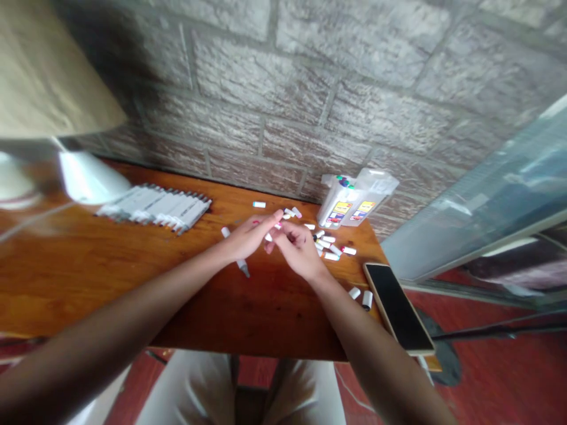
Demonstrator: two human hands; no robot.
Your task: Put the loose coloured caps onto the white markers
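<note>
My left hand [251, 237] and my right hand [296, 247] meet over the middle of the table, fingers closed. Between their fingertips is a small white marker cap [269, 237] with a pink end; the fingers partly hide it. Pink stains mark the skin of my left hand. Under that hand lies a grey-white marker [242, 267], its middle covered by the hand. Just right of my right hand are several loose white caps [328, 239] with coloured ends.
At left, a row of capless markers [155, 206] lies beside a lamp [88, 177]. An open clear plastic case [336, 206] holding a few coloured pieces stands by the brick wall [292, 100]. A phone [396, 304] rests at the table's right edge, near two caps [367, 300].
</note>
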